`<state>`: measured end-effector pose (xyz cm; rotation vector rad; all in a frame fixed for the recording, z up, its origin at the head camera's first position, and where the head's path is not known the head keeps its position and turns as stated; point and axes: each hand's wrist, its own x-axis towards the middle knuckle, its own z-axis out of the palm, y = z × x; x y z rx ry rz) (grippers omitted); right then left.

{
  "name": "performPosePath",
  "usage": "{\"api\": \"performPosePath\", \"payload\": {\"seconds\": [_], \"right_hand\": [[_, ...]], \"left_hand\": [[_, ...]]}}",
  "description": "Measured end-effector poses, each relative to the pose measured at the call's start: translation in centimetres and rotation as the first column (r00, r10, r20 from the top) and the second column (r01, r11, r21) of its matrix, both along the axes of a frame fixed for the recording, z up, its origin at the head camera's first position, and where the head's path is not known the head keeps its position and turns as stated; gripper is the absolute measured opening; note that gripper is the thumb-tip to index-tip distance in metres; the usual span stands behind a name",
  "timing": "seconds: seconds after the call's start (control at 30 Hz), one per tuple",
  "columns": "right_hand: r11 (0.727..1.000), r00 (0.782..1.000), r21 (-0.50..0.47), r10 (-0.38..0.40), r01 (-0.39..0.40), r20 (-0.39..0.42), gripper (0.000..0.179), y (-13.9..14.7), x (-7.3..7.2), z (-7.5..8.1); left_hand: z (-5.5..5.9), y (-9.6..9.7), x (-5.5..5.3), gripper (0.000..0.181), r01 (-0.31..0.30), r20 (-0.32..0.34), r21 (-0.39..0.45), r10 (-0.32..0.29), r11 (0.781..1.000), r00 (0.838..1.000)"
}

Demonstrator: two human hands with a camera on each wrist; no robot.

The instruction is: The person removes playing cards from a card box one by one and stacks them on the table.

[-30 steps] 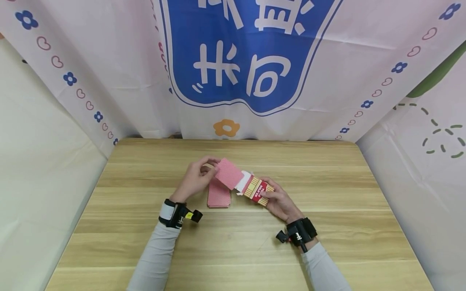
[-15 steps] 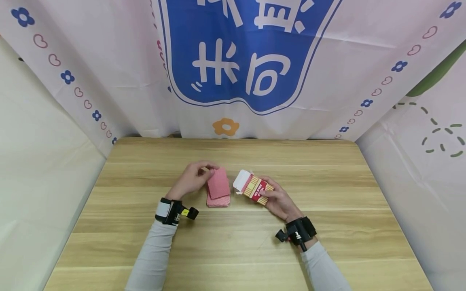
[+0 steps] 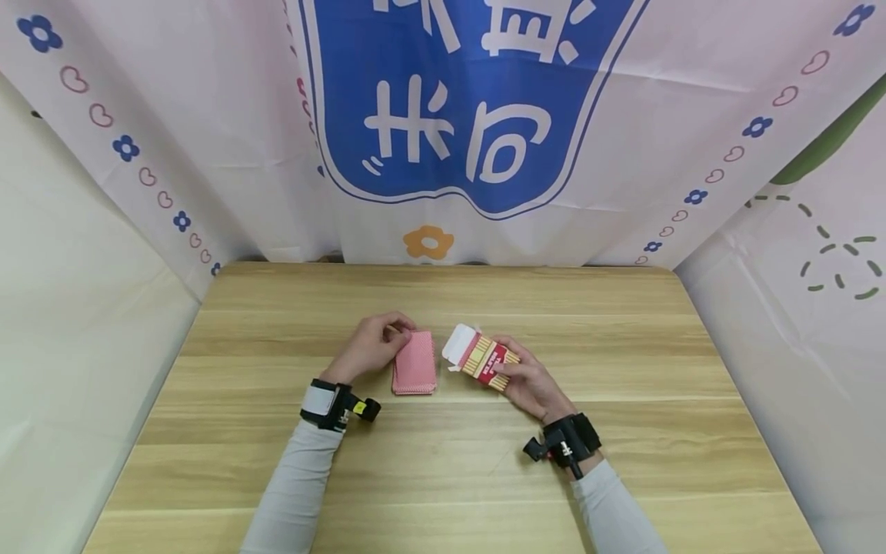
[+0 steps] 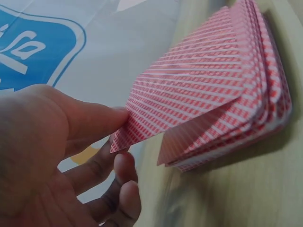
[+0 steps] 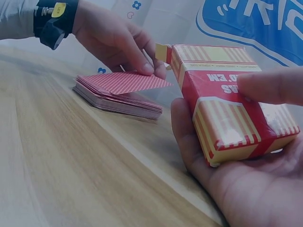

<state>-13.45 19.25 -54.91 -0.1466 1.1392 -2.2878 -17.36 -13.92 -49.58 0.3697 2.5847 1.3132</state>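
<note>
My left hand point(image 3: 370, 345) pinches one corner of a red-and-white patterned playing card point(image 4: 189, 75) between thumb and fingers. That card slants over a stack of matching playing cards point(image 4: 270, 90) lying face down on the table, its far part on the stack and the pinched corner raised. In my right hand point(image 3: 536, 385) I hold a red and yellow striped card box point(image 5: 222, 99), thumb on its printed face and fingers beneath. The box's white flap point(image 3: 460, 344) is folded out toward the stack. How many cards are inside cannot be seen.
The wooden table point(image 3: 443, 477) stretches around both hands. At its back edge hangs a white curtain point(image 3: 263, 192) with a blue printed panel. Each wrist wears a black strap with a small camera.
My left hand has drawn the card away from the box's opening, leftward and down onto the stack, where it now lines up roughly with the others. The right hand has hardly moved.
</note>
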Motion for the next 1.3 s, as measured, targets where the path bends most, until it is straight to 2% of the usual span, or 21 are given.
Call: {"api": "performPosePath", "payload": {"seconds": [0.17,0.43,0.7,1.3], "right_hand": [[1.0,1.0,-0.015,-0.001,0.001,0.004,0.051,0.0,-0.1,0.0],[1.0,1.0,-0.026,0.007,-0.007,0.005,0.049,0.0,0.1,0.0],[1.0,1.0,-0.024,0.011,-0.011,0.016,0.051,0.0,0.0,-0.1],[0.999,1.0,-0.036,0.008,-0.008,0.01,0.05,0.1,-0.2,0.0]], "left_hand": [[-0.6,0.1,-0.4,0.016,-0.02,-0.028,-0.013,0.02,1.0,0.999],[-1.2,0.4,-0.2,0.017,-0.03,-0.02,-0.038,0.029,0.999,0.999],[-1.1,0.4,-0.1,0.018,-0.04,-0.025,-0.07,0.038,0.997,0.999],[-0.9,0.4,0.0,0.025,-0.018,-0.019,-0.115,0.016,0.993,1.0]]}}
